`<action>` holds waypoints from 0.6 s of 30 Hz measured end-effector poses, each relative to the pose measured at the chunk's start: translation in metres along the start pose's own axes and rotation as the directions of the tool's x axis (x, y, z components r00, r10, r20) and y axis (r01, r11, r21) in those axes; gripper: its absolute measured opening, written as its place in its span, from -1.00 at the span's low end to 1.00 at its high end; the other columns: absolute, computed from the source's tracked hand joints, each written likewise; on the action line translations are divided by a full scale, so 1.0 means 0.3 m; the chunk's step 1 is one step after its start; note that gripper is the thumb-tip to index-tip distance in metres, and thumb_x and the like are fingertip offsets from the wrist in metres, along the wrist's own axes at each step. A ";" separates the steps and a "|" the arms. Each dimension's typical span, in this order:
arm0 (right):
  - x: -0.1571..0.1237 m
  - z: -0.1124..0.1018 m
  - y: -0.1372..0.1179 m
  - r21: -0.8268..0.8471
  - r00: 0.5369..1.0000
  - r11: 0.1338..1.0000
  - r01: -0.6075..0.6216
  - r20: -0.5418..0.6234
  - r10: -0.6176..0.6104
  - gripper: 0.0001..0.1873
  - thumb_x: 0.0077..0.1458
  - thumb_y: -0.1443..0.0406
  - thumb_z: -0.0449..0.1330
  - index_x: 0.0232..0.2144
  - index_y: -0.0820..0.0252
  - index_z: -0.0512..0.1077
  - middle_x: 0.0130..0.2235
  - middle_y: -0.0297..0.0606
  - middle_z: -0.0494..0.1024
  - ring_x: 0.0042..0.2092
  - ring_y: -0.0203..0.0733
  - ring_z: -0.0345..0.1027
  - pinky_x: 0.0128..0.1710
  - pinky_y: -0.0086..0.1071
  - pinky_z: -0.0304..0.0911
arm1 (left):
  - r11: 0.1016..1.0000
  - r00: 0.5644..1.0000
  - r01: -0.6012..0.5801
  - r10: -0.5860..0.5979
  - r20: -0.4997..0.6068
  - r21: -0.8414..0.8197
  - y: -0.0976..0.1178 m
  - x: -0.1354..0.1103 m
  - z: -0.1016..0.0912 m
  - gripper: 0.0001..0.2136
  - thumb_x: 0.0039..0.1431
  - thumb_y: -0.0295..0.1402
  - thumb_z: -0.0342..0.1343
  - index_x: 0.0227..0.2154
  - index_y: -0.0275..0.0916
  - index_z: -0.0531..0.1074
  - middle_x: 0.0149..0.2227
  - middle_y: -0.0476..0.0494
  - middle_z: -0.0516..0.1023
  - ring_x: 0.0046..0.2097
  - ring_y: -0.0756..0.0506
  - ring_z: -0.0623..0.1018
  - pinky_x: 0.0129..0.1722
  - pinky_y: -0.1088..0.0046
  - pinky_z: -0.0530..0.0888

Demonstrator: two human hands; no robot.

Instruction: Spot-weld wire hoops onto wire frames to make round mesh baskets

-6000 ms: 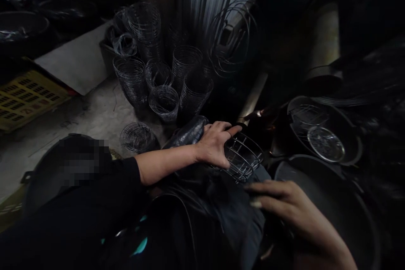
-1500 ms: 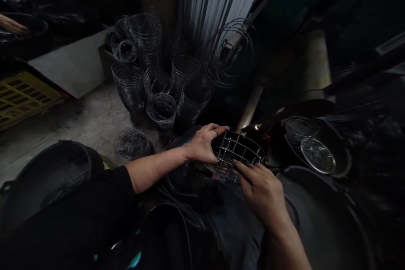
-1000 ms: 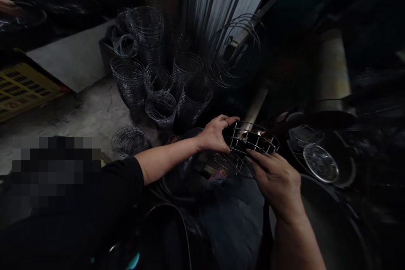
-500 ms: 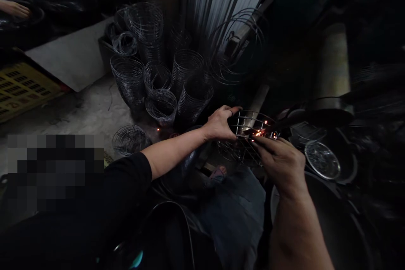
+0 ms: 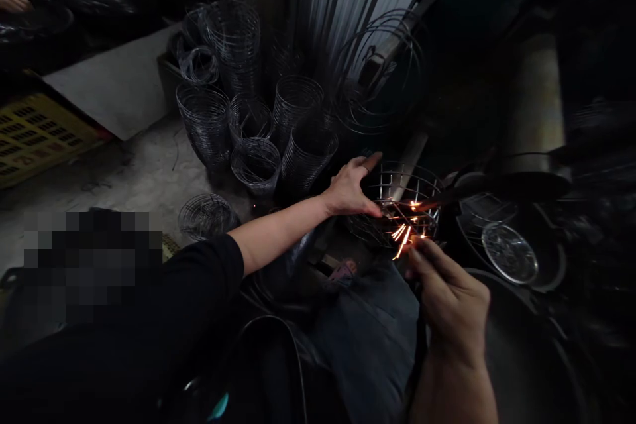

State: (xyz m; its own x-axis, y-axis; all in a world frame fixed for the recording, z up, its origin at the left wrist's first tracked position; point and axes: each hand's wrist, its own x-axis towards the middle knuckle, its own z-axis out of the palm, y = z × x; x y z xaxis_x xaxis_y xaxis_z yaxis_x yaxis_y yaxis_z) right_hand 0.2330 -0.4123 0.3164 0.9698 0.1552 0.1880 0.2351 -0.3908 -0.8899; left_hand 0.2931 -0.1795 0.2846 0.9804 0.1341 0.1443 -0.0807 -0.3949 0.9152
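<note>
A round wire basket (image 5: 415, 175) of metal mesh is in front of me, with a dark electrode-like bar (image 5: 442, 197) reaching into it from the right. My left hand (image 5: 348, 189) grips the basket's left side, thumb below and fingers above. Orange sparks (image 5: 401, 233) fly at the basket's near side, just beyond my right fingertips. My right hand (image 5: 450, 288) is closed in a pinch, just short of the basket; whatever sits between its fingers is hidden by glare and darkness.
Stacks of wire rings or baskets (image 5: 298, 106) stand on the floor to the left. A thick pale cylinder (image 5: 539, 96) hangs at right above a large dark basin (image 5: 521, 338). A yellow crate (image 5: 44, 136) and another person's hand (image 5: 14, 0) are at far left.
My right hand has drawn back toward me and down from the basket. The sparks have grown into longer streaks. My left hand stays at the basket's left side.
</note>
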 end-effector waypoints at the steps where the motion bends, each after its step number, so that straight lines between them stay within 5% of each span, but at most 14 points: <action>1: -0.013 -0.008 0.010 -0.051 0.999 0.999 -0.001 0.052 0.004 -0.53 0.00 0.13 0.35 -0.03 0.15 0.52 -0.16 -0.17 0.61 -0.23 -0.13 0.51 -0.16 -0.24 0.43 | 0.999 1.000 0.008 -0.009 -0.006 -0.051 -0.025 -0.016 0.004 0.30 -0.62 -0.19 0.50 0.33 -0.17 -0.03 0.34 -0.32 0.02 0.34 -0.38 0.08 0.32 0.03 0.11; 3: -0.038 -0.017 0.012 -0.148 0.985 0.987 0.059 0.172 -0.034 -0.44 -0.04 0.12 0.37 0.03 0.12 0.48 -0.08 -0.17 0.58 -0.10 -0.07 0.49 -0.07 -0.23 0.41 | 0.975 0.997 0.069 -0.073 -0.010 -0.211 -0.078 -0.051 0.023 0.41 -0.67 -0.15 0.51 0.35 -0.22 -0.16 0.36 -0.37 -0.04 0.37 -0.37 0.01 0.33 0.04 0.07; 6: -0.065 -0.006 -0.030 -0.300 0.927 0.901 0.315 0.299 -0.224 -0.48 0.04 0.04 0.28 0.00 0.17 0.50 -0.11 -0.14 0.59 -0.11 -0.04 0.51 -0.14 -0.26 0.45 | 0.885 0.987 0.160 -0.159 0.039 -0.437 -0.139 -0.092 0.068 0.41 -0.60 -0.15 0.51 0.36 -0.23 -0.25 0.30 -0.37 0.13 0.30 -0.31 0.20 0.28 0.07 0.20; 9: -0.085 0.024 -0.108 -0.391 0.828 0.738 0.550 0.369 -0.422 -0.52 0.18 -0.03 0.13 -0.14 0.22 0.58 -0.23 -0.10 0.62 -0.21 -0.03 0.54 -0.27 -0.30 0.47 | 0.847 0.984 0.176 -0.170 0.057 -0.501 -0.148 -0.111 0.085 0.32 -0.60 -0.24 0.52 0.33 -0.24 -0.09 0.18 -0.30 0.34 0.19 -0.25 0.37 0.23 0.14 0.29; 12: -0.116 0.038 -0.201 -0.357 0.738 0.654 0.667 0.435 -0.516 -0.56 0.24 0.03 0.08 -0.23 0.23 0.60 -0.31 -0.12 0.63 -0.30 -0.10 0.55 -0.34 -0.38 0.47 | 0.900 0.987 0.150 -0.158 0.016 -0.409 -0.116 -0.146 0.036 0.16 -0.60 -0.26 0.52 0.24 -0.28 0.16 0.08 -0.25 0.42 0.12 -0.24 0.43 0.20 0.17 0.32; 15: -0.148 0.033 -0.274 -0.227 0.705 0.701 0.676 0.476 -0.526 -0.67 0.23 0.12 0.14 -0.26 0.22 0.60 -0.34 -0.18 0.63 -0.34 -0.18 0.55 -0.37 -0.45 0.45 | 0.976 0.999 0.026 -0.015 0.051 -0.216 -0.067 -0.224 -0.044 0.12 -0.61 -0.23 0.52 0.21 -0.25 0.23 0.12 -0.26 0.35 0.13 -0.25 0.41 0.20 0.18 0.33; 18: -0.145 0.034 -0.294 -0.103 0.743 0.843 0.528 0.536 -0.400 -0.75 0.20 0.16 0.18 -0.28 0.16 0.60 -0.35 -0.25 0.62 -0.38 -0.24 0.53 -0.41 -0.51 0.42 | 0.994 0.984 -0.094 0.102 0.148 -0.061 -0.012 -0.311 -0.095 0.12 -0.56 -0.19 0.50 0.24 -0.26 0.21 0.14 -0.29 0.33 0.14 -0.28 0.39 0.20 0.16 0.32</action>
State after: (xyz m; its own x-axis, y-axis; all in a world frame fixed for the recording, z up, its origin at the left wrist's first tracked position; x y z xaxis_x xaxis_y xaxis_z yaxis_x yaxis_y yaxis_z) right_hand 0.1695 -0.3755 0.3824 0.5921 0.7583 0.2729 0.7171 -0.3412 -0.6078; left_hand 0.1968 -0.1646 0.2785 0.9828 -0.0426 0.1796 -0.1831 -0.3495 0.9189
